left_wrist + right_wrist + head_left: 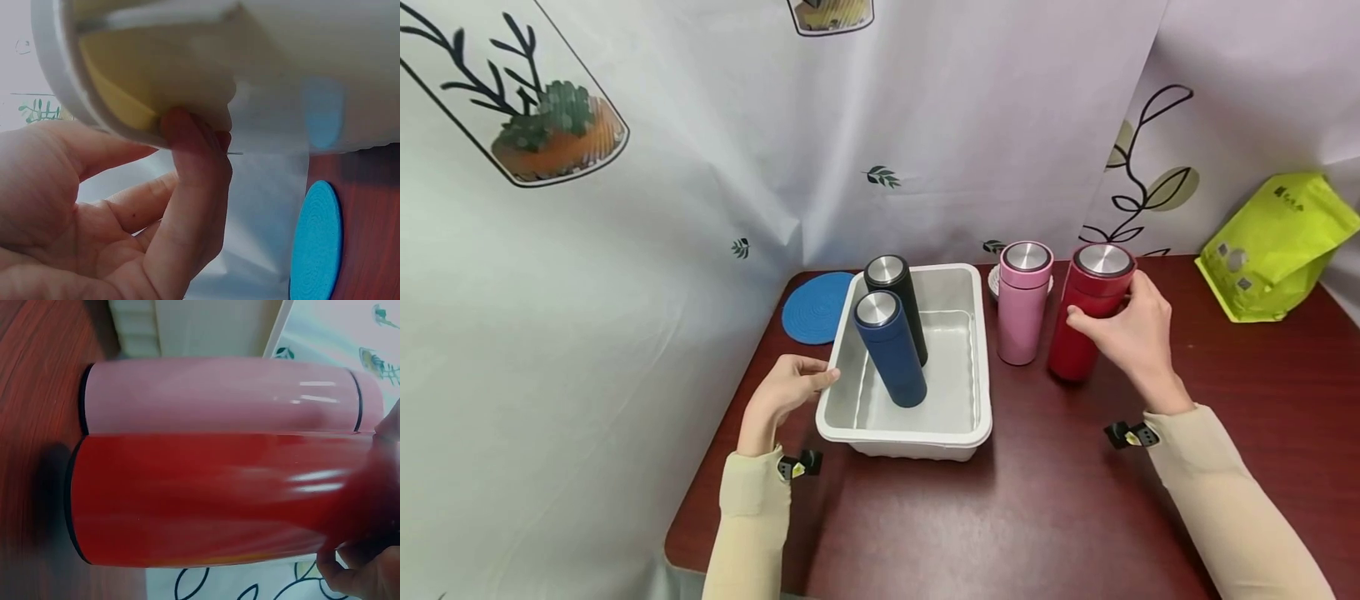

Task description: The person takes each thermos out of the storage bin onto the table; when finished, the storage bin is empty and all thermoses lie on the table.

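A red thermos (1078,333) stands upright at the right, and my right hand (1133,327) grips it just below the lid, thumb in front and fingers behind. Beside it is a pink thermos (1021,321); the two overlap in the right wrist view. My left hand (786,386) pinches the left rim of a white plastic bin (904,439), with fingertips (181,128) under the lip. Inside the bin a blue thermos (891,354) stands in front of a black thermos (913,304), which it partly hides.
A round blue mat (816,308) lies behind the bin's left side. A small white coiled coaster (994,283) shows partly behind the pink thermos. At the back right stands a lime-green bag (1273,250). Patterned white cloth (940,125) hangs behind the dark red table (917,525).
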`<state>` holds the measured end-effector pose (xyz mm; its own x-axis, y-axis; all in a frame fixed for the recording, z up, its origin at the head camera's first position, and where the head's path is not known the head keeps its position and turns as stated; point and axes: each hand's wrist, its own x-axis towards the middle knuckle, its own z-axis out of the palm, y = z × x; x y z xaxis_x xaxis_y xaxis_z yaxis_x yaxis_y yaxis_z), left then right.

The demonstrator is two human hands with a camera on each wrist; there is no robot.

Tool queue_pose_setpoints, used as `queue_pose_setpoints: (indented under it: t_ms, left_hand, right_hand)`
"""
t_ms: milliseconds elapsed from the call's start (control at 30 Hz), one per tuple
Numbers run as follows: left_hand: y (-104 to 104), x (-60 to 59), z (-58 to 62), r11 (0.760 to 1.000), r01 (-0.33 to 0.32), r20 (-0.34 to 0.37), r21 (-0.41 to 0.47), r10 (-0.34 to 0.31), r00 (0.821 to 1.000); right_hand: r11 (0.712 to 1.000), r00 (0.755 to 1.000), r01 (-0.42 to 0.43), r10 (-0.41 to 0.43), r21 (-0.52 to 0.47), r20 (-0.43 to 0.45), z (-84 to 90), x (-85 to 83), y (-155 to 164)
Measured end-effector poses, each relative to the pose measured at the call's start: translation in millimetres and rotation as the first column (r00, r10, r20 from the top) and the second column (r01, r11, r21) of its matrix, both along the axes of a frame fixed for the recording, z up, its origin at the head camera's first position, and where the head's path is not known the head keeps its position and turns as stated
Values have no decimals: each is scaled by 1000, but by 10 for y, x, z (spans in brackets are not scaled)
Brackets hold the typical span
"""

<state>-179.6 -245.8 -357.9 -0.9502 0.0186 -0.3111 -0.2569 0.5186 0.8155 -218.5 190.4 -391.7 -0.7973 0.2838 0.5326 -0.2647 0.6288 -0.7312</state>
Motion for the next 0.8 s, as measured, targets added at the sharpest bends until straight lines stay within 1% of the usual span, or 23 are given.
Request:
queue_pose_setpoints:
  t_ms: [167, 300, 500, 600, 800]
  left_hand:
    - [9, -16, 3, 1000, -1, 4, -1, 1, 1000]
    - [16, -23, -10, 1000, -7, -1, -7, 7, 1000]
    - [15, -13, -43, 1000, -4, -2, -2, 4, 1000]
    - [11, -6, -43, 1000, 3, -9, 4, -3, 1000]
    - [-8, 2, -36, 1000, 9, -18, 4, -9, 1000]
  right_hand:
    - [1000, 1000, 5, -5, -10, 18, -38, -57, 43]
    - [1000, 999, 6, -6, -12, 41, -101, -97, 80]
    - [999, 999, 19, -18, -28, 41, -199, -133, 129]
    - [999, 999, 9, -8, -36, 43, -213, -153, 132]
    - [998, 997, -18, 23, -67, 75, -216, -171, 118]
